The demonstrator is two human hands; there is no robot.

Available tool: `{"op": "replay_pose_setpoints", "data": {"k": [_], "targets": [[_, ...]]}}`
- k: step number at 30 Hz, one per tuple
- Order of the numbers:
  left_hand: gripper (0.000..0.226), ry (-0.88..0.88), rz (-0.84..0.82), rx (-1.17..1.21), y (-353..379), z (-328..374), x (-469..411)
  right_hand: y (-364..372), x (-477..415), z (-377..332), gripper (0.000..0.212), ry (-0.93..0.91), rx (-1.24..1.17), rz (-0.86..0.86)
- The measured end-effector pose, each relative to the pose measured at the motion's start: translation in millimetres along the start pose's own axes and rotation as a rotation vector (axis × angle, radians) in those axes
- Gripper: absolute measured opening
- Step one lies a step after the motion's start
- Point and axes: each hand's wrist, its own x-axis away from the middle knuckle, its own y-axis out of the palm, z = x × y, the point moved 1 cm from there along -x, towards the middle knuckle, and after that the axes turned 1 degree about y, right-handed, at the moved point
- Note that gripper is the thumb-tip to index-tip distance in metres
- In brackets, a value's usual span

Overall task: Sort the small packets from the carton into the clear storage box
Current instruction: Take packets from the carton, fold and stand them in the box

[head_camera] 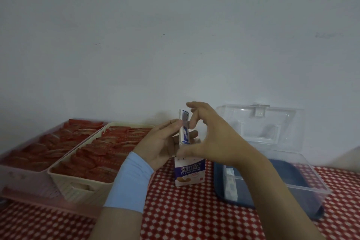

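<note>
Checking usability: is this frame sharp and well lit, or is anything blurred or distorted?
Head view: dim, flat lighting; right hand slightly motion-blurred; packets and carton print soft but legible; wide-angle bending at the clear storage box edges; no strong glare.

Open from above: clear storage box [303, 187], raised lid [261, 122] walling its far side. Between box and cream basket [64, 177], a narrow lane of checked cloth [175, 210], blocked by upright carton [190, 171] and both hands. Left side crowded by pink tray [17, 173], seemingly brimful with red packets [101, 150].
</note>
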Motion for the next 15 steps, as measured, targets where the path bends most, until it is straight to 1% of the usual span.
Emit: {"op": "replay_pose_setpoints", "data": {"k": [1, 3, 6, 9, 10, 12, 14, 15], "targets": [[0.032, 0.0, -0.006, 0.007, 0.8, -0.1, 0.2, 2.1, -0.6, -0.4, 0.053, -0.022, 0.075, -0.038], [0.031, 0.012, -0.01, -0.001, 3.3, -0.7, 0.7, 8.7, -3.5, -0.2, 0.052, -0.1, 0.163, -0.045], [0.032, 0.029, -0.014, -0.013, 4.2, -2.7, -0.3, 15.5, -8.5, 6.4, 0.042, -0.178, 0.198, 0.04], [0.027, 0.031, -0.038, -0.031, 5.3, -3.9, 0.4, 16.0, -9.1, 7.5, 0.045, -0.17, 0.216, 0.034], [0.027, 0.027, -0.048, -0.013, 4.9, -3.8, 0.8, 15.0, -7.1, 6.3, 0.047, -0.143, 0.179, 0.013], [0.033, 0.02, -0.072, 0.013, 4.5, -2.1, 2.4, 12.2, -1.9, 4.9, 0.042, -0.037, -0.009, -0.024], [0.042, 0.024, -0.081, -0.02, 4.1, -0.2, 3.2, 7.2, 1.6, 3.0, 0.028, 0.067, -0.265, 0.008], [0.042, 0.025, -0.074, -0.036, 4.7, 0.6, 3.9, 4.1, 0.7, 4.1, 0.027, 0.116, -0.382, 0.051]]}}
